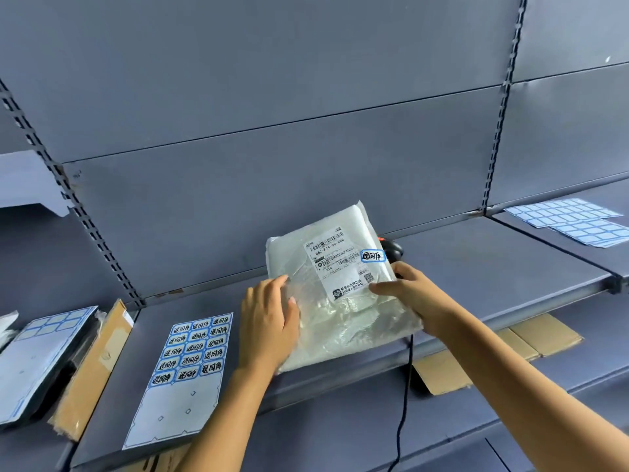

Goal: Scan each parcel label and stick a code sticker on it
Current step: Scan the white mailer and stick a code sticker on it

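Observation:
A white plastic parcel bag (326,311) is held tilted up off the grey shelf (493,264) in the middle of the head view. Its white shipping label (335,267) faces me, and a blue-edged code sticker (373,256) sits at the label's right edge. My left hand (269,321) grips the bag's left edge. My right hand (405,294) holds the right side, thumb pressed on the label's lower corner. A sheet of handwritten code stickers (192,356) lies on the shelf to the left. A black scanner (391,248) shows partly behind the parcel.
Blank blue sticker sheets (571,219) lie on the shelf at the far right. A cardboard box (92,369) and a used sticker sheet (37,362) sit at the left. The scanner's black cable (406,396) hangs down in front. Flat cardboard (483,356) lies on the lower shelf.

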The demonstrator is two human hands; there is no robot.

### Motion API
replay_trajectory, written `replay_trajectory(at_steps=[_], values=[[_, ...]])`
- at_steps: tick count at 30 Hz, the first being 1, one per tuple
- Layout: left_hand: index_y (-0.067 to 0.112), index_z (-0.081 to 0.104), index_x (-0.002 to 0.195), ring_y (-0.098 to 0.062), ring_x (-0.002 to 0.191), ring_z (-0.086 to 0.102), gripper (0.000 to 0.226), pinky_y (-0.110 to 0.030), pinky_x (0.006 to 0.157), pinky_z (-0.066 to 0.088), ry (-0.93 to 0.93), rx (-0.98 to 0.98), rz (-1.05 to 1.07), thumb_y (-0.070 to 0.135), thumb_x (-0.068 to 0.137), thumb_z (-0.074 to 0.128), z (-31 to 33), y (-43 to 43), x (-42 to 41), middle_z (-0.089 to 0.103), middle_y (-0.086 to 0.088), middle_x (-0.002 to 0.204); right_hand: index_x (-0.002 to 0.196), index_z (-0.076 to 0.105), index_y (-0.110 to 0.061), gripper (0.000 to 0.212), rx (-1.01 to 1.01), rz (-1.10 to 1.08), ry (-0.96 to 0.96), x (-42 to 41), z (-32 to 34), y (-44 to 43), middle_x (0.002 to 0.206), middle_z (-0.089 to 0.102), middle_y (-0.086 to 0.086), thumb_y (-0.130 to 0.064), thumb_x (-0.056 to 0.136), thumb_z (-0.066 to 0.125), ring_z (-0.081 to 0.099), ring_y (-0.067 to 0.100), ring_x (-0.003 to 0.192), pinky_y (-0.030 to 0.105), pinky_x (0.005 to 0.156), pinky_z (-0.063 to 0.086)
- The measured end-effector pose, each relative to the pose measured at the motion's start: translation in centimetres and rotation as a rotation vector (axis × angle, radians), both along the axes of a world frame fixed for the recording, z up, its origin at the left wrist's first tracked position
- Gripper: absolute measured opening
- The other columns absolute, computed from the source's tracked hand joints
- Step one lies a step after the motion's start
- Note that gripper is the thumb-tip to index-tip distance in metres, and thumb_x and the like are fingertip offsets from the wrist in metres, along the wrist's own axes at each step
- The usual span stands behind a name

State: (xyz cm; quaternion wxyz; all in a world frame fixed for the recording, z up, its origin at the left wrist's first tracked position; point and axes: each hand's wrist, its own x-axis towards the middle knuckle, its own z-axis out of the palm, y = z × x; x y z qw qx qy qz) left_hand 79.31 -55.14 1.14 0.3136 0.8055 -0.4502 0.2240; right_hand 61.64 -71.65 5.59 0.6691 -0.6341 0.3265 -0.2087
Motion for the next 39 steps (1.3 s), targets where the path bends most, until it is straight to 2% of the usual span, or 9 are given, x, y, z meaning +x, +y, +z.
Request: replay_trajectory(at_steps=[4,9,12,16,19,25,29,36,39], values=[[0.006,0.060,0.105,-0.031,0.091,0.056,0.039,-0.041,0.076,0.047,0.025,-0.074,0.034,0.031,0.087,0.036,-0.2,1.7,-1.4,0.064,-0.010,0.098,0.111,0.051,0.000,0.035,0.007,-0.072,-0.116,-6.1,1.4,-0.2,0.109,0.066,0.021,-0.004,0.081,0.068,0.069,0.036,0.081,0.046,0.069,0.057],[0.005,0.060,0.085,-0.035,0.079,0.057,0.014,-0.037,0.064,0.043,0.223,-0.016,-0.042,0.014,0.090,0.050,-0.3,0.0,-9.2,0.065,-0.010,0.085,0.110,0.050,-0.002,0.033,0.047,-0.180,-0.185,-15.6,1.4,0.9,0.109,0.066,0.023,0.000,0.082,0.066,0.069,0.035,0.075,0.042,0.060,0.059],[0.005,0.058,0.084,-0.036,0.077,0.057,0.015,-0.038,0.060,0.043,0.259,0.079,-0.170,0.014,0.093,0.049,-0.7,-1.5,-15.3,0.065,-0.010,0.083,0.106,0.051,-0.005,0.029,0.059,-0.288,-0.194,-22.0,0.4,2.2,0.104,0.068,0.021,0.000,0.081,0.066,0.068,0.032,0.071,0.045,0.062,0.058],[0.014,0.055,0.079,-0.032,0.073,0.058,0.018,-0.040,0.060,0.048,0.422,0.118,-0.354,0.019,0.094,0.045,-2.3,-2.9,-23.2,0.065,-0.006,0.076,0.101,0.050,-0.009,0.027,0.083,-0.477,-0.199,-32.5,-1.5,4.9,0.099,0.067,0.019,0.000,0.080,0.066,0.067,0.032,0.074,0.052,0.073,0.054],[0.019,0.054,0.075,-0.030,0.064,0.055,0.021,-0.040,0.058,0.047,0.476,0.192,-0.449,0.019,0.093,0.044,-4.0,-3.6,-28.7,0.061,-0.003,0.067,0.098,0.051,-0.009,0.026,0.082,-0.618,-0.194,-40.0,-2.5,7.3,0.098,0.066,0.018,0.000,0.079,0.066,0.066,0.030,0.072,0.047,0.068,0.056],[0.015,0.055,0.074,-0.026,0.061,0.050,0.022,-0.038,0.055,0.041,0.408,0.308,-0.712,0.016,0.093,0.044,-5.8,-5.8,-40.7,0.057,-0.005,0.063,0.092,0.051,-0.010,0.023,0.079,-0.901,-0.147,-53.5,-4.0,12.2,0.104,0.062,0.024,0.002,0.079,0.065,0.063,0.031,0.075,0.044,0.069,0.054],[0.014,0.058,0.079,-0.021,0.055,0.046,0.021,-0.032,0.051,0.032,0.373,0.355,-0.862,0.016,0.094,0.044,-5.8,-7.5,-47.4,0.049,0.006,0.055,0.100,0.052,-0.010,0.028,0.112,-1.037,-0.121,-59.7,-4.9,13.7,0.112,0.063,0.024,0.001,0.079,0.067,0.064,0.037,0.089,0.053,0.081,0.051],[0.018,0.056,0.078,-0.021,0.059,0.049,0.018,-0.028,0.054,0.033,0.397,0.469,-0.970,0.018,0.093,0.045,-7.9,-13.3,-56.1,0.049,0.010,0.057,0.113,0.050,-0.009,0.040,0.183,-1.169,-0.097,-67.0,-7.2,12.5,0.112,0.065,0.019,-0.002,0.079,0.068,0.067,0.035,0.087,0.044,0.070,0.057],[0.017,0.057,0.080,-0.021,0.065,0.051,0.018,-0.029,0.058,0.034,0.419,0.516,-0.997,0.020,0.093,0.045,-9.2,-16.8,-59.1,0.053,0.008,0.062,0.110,0.051,-0.011,0.038,0.179,-1.182,-0.085,-69.3,-8.0,9.8,0.110,0.066,0.018,-0.003,0.078,0.069,0.066,0.038,0.091,0.047,0.075,0.055]])
